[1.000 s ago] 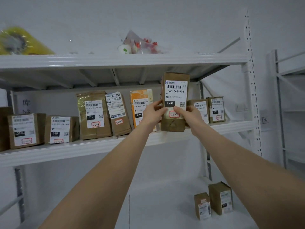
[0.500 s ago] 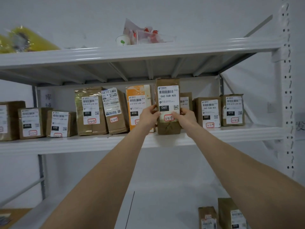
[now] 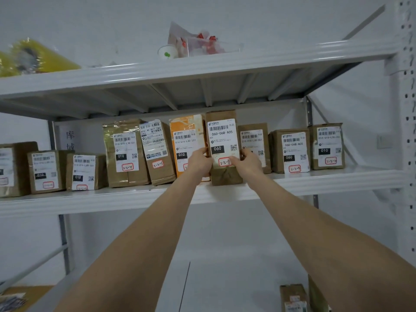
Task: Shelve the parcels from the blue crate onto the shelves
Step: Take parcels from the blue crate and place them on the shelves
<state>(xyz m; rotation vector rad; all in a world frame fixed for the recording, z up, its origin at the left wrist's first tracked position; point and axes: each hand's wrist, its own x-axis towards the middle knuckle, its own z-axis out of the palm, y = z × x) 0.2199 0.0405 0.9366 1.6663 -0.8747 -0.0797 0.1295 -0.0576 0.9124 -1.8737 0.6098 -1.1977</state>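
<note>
Tall brown parcel [image 3: 222,149] stands upright on the middle shelf [image 3: 326,183], between the orange parcel [image 3: 183,129] and a smaller brown parcel [image 3: 253,137]. Left hand [image 3: 199,164] and right hand [image 3: 246,164] each pinch a side edge, grip not released yet. Blue crate is out of view, so no clue how many remain.

Parcel [image 3: 221,140]: upright on middle shelf [image 3: 315,183], between orange parcel [image 3: 183,140] and brown one.
Left hand [image 3: 199,163]: grips left edge.
Right hand [image 3: 247,164]: grips right edge.
</note>
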